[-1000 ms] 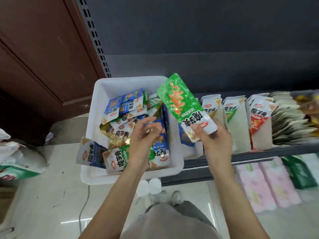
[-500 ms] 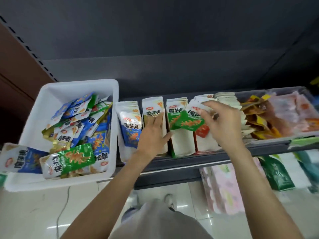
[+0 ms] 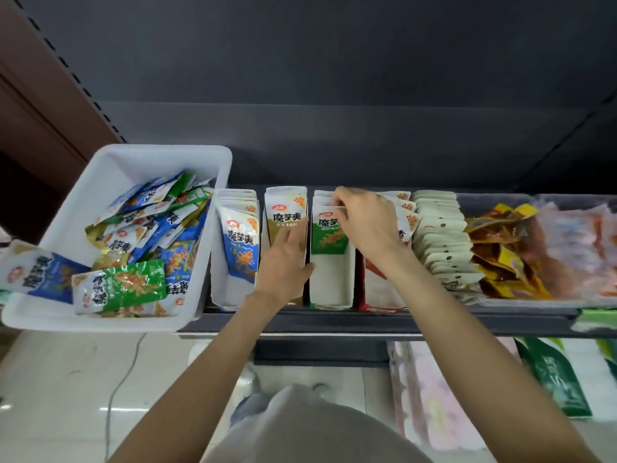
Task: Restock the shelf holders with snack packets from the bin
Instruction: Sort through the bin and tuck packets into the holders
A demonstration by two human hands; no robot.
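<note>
At the far left a white bin (image 3: 133,168) sat at the shelf's end, heaped with loose snack packets, a green one (image 3: 130,285) lying across the front of the pile and a blue one (image 3: 36,272) hanging over the near left rim. Just beside the bin stood a row of upright cardboard holders on the dark shelf (image 3: 367,320): first the blue holder (image 3: 238,248), full of packets, then the olive holder (image 3: 285,212). The person's left hand (image 3: 283,265) lay flat against that olive holder's front, fingers straight and together, the thumb reaching toward the next box. That was the green holder (image 3: 329,262), where the right hand (image 3: 365,225) was curled over the top, fingertips pinching what looked like the upper edge of a packet (image 3: 329,233) standing in it, though the fingers hid the exact grip. Next came a red holder (image 3: 377,285), partly behind the wrist, then a stack of pale packets (image 3: 440,235) fanned flat. At the far right a clear tray (image 3: 534,300) held loose yellow and reddish snacks.
</note>
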